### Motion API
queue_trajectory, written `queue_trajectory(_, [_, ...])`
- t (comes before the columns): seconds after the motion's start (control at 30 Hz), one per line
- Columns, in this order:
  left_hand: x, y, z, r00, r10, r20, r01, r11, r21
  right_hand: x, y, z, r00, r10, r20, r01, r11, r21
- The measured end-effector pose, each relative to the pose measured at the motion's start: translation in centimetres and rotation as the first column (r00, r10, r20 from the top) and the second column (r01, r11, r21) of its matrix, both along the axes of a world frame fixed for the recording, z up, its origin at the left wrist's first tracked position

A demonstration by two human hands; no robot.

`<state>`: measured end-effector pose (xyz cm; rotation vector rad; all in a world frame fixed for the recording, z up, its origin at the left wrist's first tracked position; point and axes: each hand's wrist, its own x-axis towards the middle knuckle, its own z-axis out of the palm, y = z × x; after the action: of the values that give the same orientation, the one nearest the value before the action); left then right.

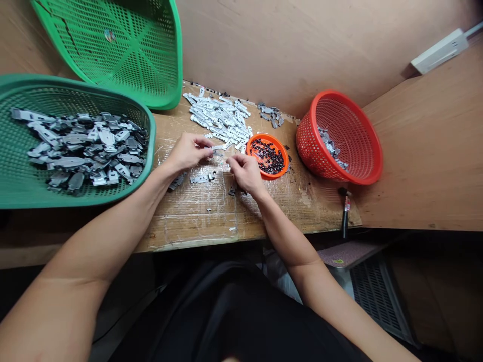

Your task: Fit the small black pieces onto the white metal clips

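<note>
My left hand [187,151] is closed in a pinch on a small flat grey metal part [218,148], held just above the wooden worktop [196,216]. Close to its right, my right hand [246,172] has its fingers curled together; what they hold is too small to make out. A small orange dish [252,146] of tiny dark pieces sits right beside my right hand. A pile of light grey metal strips [219,118] lies just beyond both hands. A few loose parts [203,178] rest on the worktop between my wrists.
A green mesh basket [22,186] full of grey metal parts stands at the left, another green basket [124,45] leans on the wall behind it. A red basket [362,151] with a few parts sits at the right. A small tool [344,213] lies at the worktop's right edge.
</note>
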<state>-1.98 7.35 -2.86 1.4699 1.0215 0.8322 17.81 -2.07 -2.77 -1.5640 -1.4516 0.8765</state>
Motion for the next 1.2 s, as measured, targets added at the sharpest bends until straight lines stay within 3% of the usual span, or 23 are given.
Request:
queue_trajectory(0.07, [0.0, 0.2, -0.4, 0.995, 0.088, 0.042, -0.087, 0.996, -0.024, -0.3, -0.1, -0.5, 0.951, 0.130, 0.282, -0.157, 0.985, 0.075])
queue_trajectory(0.13, [0.0, 0.3, -0.5, 0.990, 0.122, 0.077, -0.120, 0.992, -0.036, -0.7, -0.2, -0.8, 0.844, 0.234, 0.483, -0.285, 0.958, 0.034])
queue_trajectory(0.23, [0.0, 0.1, -0.3, 0.989, 0.119, 0.090, -0.115, 0.992, -0.044, -1.3, -0.1, -1.2, 0.739, 0.264, 0.620, -0.309, 0.950, -0.037])
queue_trajectory(0.3, [0.0, -0.1, -0.1, 0.989, 0.120, 0.081, -0.116, 0.992, -0.048, -1.3, -0.1, -1.2, 0.722, 0.268, 0.637, -0.315, 0.948, -0.042])
queue_trajectory(0.4, [0.1, -0.2, 0.1, 0.991, 0.110, 0.072, -0.108, 0.994, -0.035, -0.5, 0.3, -0.6, 0.778, 0.230, 0.585, -0.310, 0.950, 0.038])
queue_trajectory(0.5, [0.1, -0.3, 0.2, 0.995, 0.066, 0.079, -0.066, 0.998, -0.006, 0.9, 1.0, 0.8, 0.834, 0.118, 0.539, -0.234, 0.960, 0.153])
queue_trajectory(0.6, [0.1, -0.2, 0.2, 0.995, 0.012, 0.103, -0.015, 0.999, 0.035, 1.9, 1.8, 2.4, 0.823, 0.068, 0.564, -0.212, 0.958, 0.194])
queue_trajectory(0.93, [0.2, -0.5, 0.8, 0.994, -0.077, 0.075, 0.069, 0.992, 0.108, 1.6, 2.8, 3.9, 0.702, 0.174, 0.691, -0.311, 0.947, 0.078])
queue_trajectory(1.2, [0.3, -0.3, 0.4, 0.988, -0.121, 0.095, 0.105, 0.982, 0.160, 1.9, 2.9, 4.6, 0.703, 0.212, 0.679, -0.325, 0.945, 0.041])
